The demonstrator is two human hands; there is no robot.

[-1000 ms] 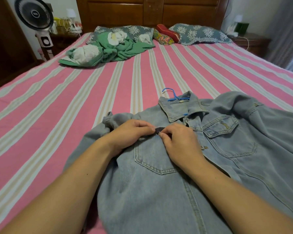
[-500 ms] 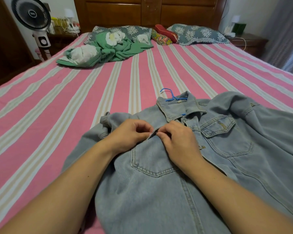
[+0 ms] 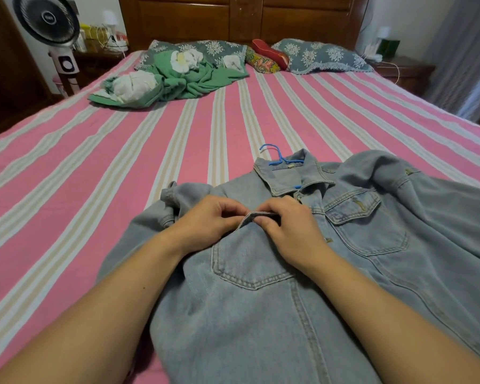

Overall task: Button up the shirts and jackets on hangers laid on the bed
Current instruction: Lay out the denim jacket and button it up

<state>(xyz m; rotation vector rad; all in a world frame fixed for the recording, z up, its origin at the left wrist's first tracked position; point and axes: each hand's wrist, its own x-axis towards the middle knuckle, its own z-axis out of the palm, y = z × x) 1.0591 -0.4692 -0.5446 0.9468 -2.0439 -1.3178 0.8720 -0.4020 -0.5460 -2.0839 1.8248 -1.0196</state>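
Head view. A denim jacket [image 3: 302, 273] on a blue hanger [image 3: 277, 157] lies front-up on the near part of the striped bed [image 3: 94, 189]. The left hand [image 3: 208, 223] and the right hand [image 3: 288, 231] meet at the front placket just below the collar, the curled fingers of both pinching a raised fold of the placket edge. One button [image 3: 329, 240] lower on the front shows unfastened, so the fastening appears to be at an early stage, with most of the front left to close. A green garment [image 3: 189, 79] lies bundled near the pillows; whether it needs buttoning cannot be told.
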